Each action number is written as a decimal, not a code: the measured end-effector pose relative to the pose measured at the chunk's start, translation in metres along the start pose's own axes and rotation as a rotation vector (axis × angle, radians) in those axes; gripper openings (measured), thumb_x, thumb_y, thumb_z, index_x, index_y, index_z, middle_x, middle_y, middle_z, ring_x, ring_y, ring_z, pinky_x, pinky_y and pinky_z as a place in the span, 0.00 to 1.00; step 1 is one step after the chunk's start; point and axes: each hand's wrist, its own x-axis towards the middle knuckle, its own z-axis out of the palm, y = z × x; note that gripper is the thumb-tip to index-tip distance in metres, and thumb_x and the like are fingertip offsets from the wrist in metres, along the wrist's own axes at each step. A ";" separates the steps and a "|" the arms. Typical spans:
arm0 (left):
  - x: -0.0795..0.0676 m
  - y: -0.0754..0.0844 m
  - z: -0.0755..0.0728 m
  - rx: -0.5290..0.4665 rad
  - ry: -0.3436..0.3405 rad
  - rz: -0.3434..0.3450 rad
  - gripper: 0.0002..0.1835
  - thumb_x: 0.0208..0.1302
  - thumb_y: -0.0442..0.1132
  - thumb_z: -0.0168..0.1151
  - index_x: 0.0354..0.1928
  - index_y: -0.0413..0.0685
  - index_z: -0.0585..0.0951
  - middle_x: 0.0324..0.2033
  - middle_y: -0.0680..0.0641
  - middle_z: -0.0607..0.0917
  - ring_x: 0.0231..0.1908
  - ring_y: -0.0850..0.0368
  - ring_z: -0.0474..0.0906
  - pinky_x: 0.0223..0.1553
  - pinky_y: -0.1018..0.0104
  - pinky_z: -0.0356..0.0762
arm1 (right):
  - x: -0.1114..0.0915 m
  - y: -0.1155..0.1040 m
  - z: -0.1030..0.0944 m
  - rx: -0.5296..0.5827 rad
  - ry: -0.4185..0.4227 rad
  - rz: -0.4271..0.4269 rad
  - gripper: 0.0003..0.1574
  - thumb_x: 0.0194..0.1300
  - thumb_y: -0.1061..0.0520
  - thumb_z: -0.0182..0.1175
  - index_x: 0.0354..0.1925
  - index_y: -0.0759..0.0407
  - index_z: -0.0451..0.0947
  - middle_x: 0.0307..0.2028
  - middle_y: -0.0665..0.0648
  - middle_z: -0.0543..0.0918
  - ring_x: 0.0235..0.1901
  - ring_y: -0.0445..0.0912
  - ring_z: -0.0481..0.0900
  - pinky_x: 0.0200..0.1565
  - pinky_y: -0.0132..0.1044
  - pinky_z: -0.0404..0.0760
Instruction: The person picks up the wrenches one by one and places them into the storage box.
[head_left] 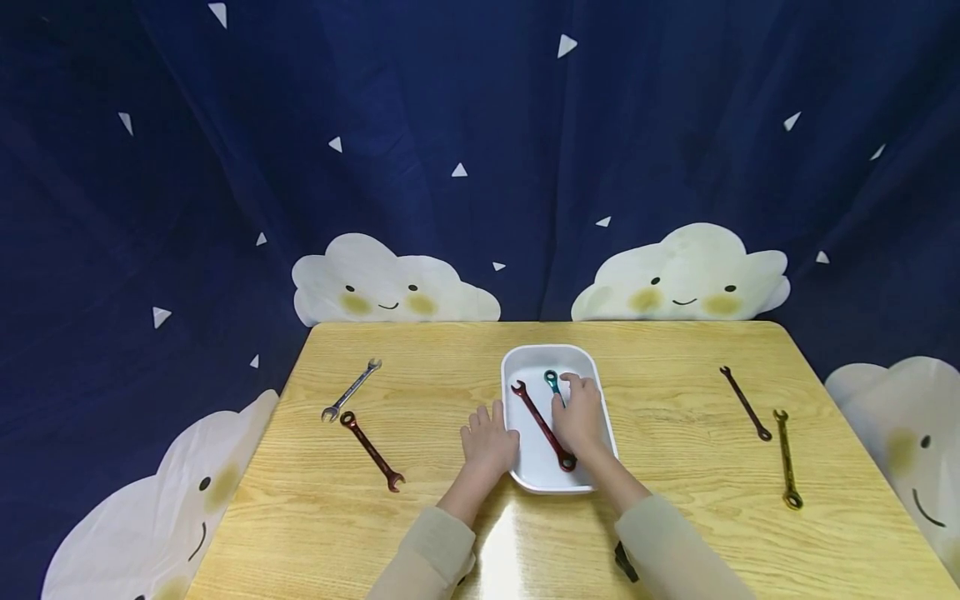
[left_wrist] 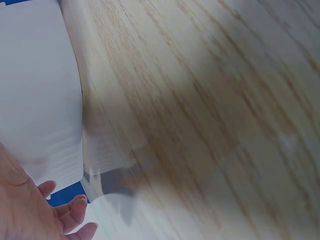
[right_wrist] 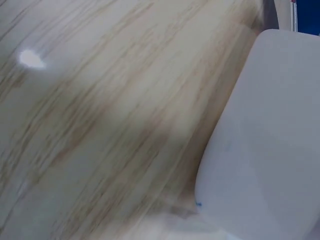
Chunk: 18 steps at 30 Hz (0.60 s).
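Inside a white tray (head_left: 532,475), a long red wrench (head_left: 542,422) lies slanting across the left part. Beside it is a teal wrench (head_left: 551,379), its ring end showing and its lower part hidden under my right hand (head_left: 583,417). That hand reaches in over the right rim, thumb near the teal shaft and fingertips spaced apart from the thumb. My left hand (head_left: 489,440) is at the tray's left side, fingers loosely extended and thumb right at the rim. The left wrist view shows this hand (left_wrist: 30,210) by the tray wall (left_wrist: 40,100).
To the left on the wooden table (head_left: 420,367) lie a silver wrench (head_left: 351,391) and a dark red wrench (head_left: 372,452). At the right are a thin dark wrench (head_left: 745,402) and a gold wrench (head_left: 786,458). A navy curtain (head_left: 480,100) hangs behind.
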 end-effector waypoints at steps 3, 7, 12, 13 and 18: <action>0.000 0.000 0.000 0.005 -0.009 -0.005 0.25 0.56 0.46 0.49 0.56 0.46 0.63 0.41 0.41 0.67 0.42 0.46 0.63 0.41 0.53 0.63 | 0.000 0.001 -0.006 0.038 0.013 -0.029 0.21 0.53 0.63 0.55 0.48 0.65 0.73 0.41 0.68 0.71 0.41 0.59 0.69 0.41 0.48 0.69; 0.001 0.001 0.000 0.002 -0.014 -0.010 0.25 0.56 0.46 0.49 0.55 0.46 0.63 0.41 0.41 0.67 0.41 0.46 0.63 0.40 0.53 0.62 | -0.001 0.003 -0.014 0.087 0.036 -0.078 0.19 0.52 0.65 0.56 0.45 0.66 0.74 0.38 0.67 0.72 0.39 0.58 0.70 0.41 0.48 0.69; 0.001 0.001 0.000 0.008 -0.016 -0.013 0.25 0.57 0.46 0.49 0.56 0.46 0.63 0.42 0.41 0.67 0.42 0.46 0.63 0.41 0.52 0.63 | 0.001 0.011 -0.022 0.137 0.070 -0.134 0.18 0.52 0.67 0.57 0.44 0.68 0.74 0.36 0.66 0.73 0.37 0.57 0.71 0.41 0.47 0.69; 0.001 0.001 -0.001 0.009 -0.015 -0.013 0.24 0.57 0.46 0.49 0.56 0.46 0.63 0.42 0.41 0.67 0.42 0.46 0.63 0.41 0.52 0.63 | 0.001 0.013 -0.023 0.142 0.070 -0.135 0.18 0.53 0.67 0.57 0.45 0.68 0.74 0.36 0.66 0.73 0.37 0.56 0.70 0.41 0.47 0.69; 0.001 0.001 0.000 0.009 -0.016 -0.016 0.25 0.57 0.46 0.49 0.56 0.46 0.63 0.42 0.41 0.67 0.43 0.46 0.63 0.42 0.52 0.63 | 0.003 0.020 -0.032 0.179 0.059 -0.124 0.19 0.55 0.66 0.56 0.48 0.67 0.72 0.38 0.64 0.73 0.39 0.55 0.70 0.43 0.46 0.69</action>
